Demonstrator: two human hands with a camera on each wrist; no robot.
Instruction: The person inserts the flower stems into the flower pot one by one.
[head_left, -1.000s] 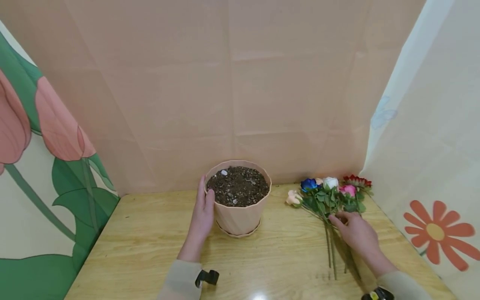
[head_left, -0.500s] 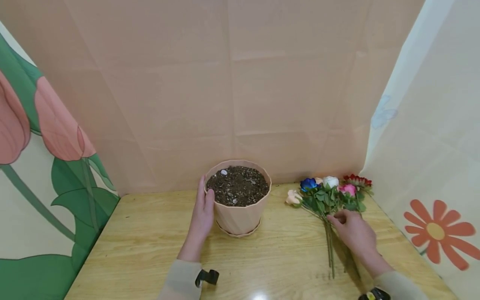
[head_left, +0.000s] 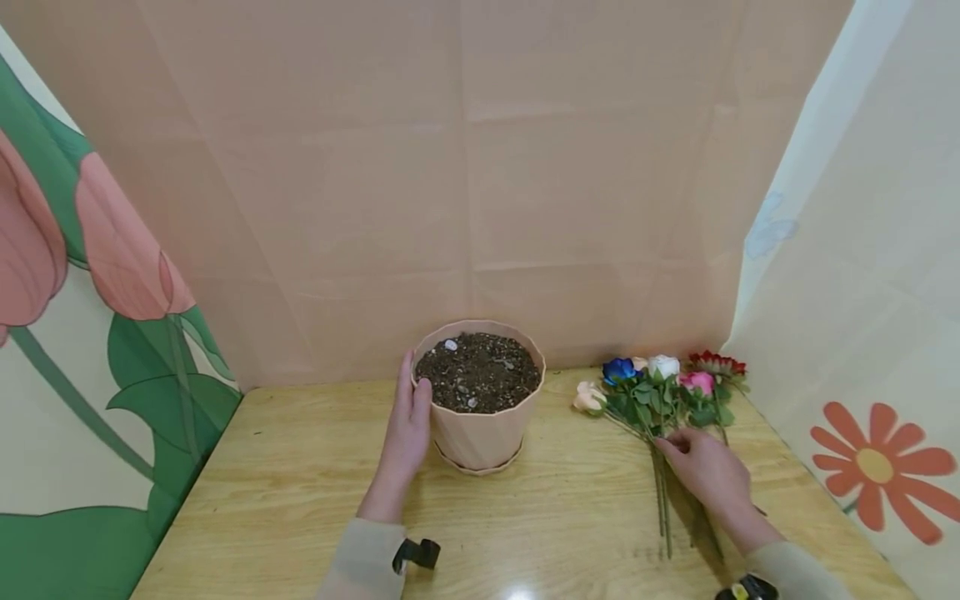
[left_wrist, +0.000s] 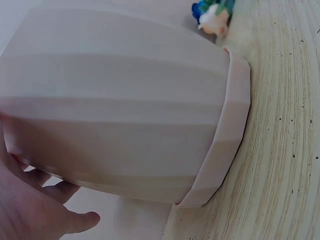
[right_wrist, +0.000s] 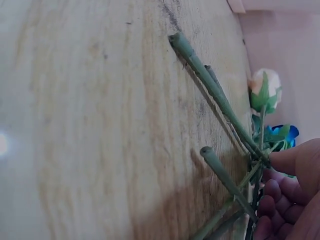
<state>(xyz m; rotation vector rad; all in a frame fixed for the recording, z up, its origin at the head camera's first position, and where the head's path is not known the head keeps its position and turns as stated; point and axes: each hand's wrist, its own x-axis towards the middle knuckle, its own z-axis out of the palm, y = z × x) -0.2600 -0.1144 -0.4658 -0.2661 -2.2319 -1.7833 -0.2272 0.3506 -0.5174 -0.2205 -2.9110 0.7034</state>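
A pale pink flower pot full of dark soil stands upright on its saucer. My left hand holds its left side, thumb near the rim and fingers around the back; the left wrist view shows the ribbed pot wall close up. To the right lies a bunch of roses and other flowers, with a blue rose, a white one, a pink one, a peach one and a red bloom. My right hand pinches a green stem among their crossing stems.
The wooden table reaches back to a plain pinkish backdrop. Side panels carry painted tulips on the left and an orange flower on the right. Black straps circle the wrists.
My right hand has shifted slightly left and down among the stems, and the stem ends have moved a little. My left hand and the pot keep their places.
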